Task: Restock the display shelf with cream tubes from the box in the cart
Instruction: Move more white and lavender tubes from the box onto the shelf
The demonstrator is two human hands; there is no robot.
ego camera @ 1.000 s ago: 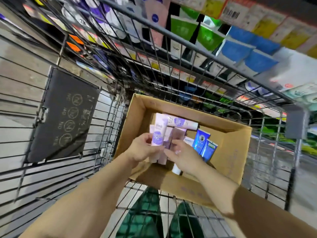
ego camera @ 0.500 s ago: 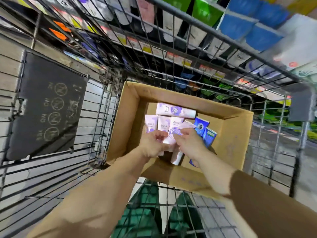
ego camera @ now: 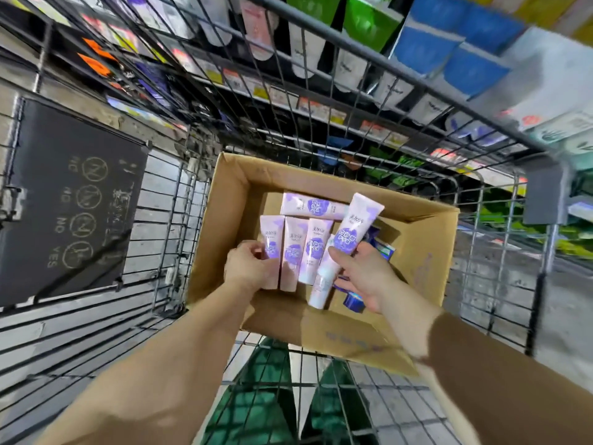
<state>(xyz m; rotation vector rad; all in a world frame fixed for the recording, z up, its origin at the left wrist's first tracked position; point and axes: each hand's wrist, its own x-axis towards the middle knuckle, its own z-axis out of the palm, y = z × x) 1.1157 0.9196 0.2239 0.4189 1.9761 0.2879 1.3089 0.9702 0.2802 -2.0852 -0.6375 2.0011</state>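
Currently the right hand [ego camera: 362, 277] pinches 1 white-and-purple plastic cream tube [ego camera: 354, 226], raised above the open brown cardboard box [ego camera: 417, 252]. The left hand [ego camera: 253, 268] closes on the leftmost of 3 matching tubes [ego camera: 293, 248] inside the box. Judgement: lift both clear of the box wall, labels facing forward, before shelving.

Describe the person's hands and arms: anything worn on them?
Both hands are bare: no gloves, rings or watch show on the left hand or the right hand. The left forearm is uncovered up to the frame edge. The right arm wears a plain brown sleeve ending partway down the forearm, without markings.
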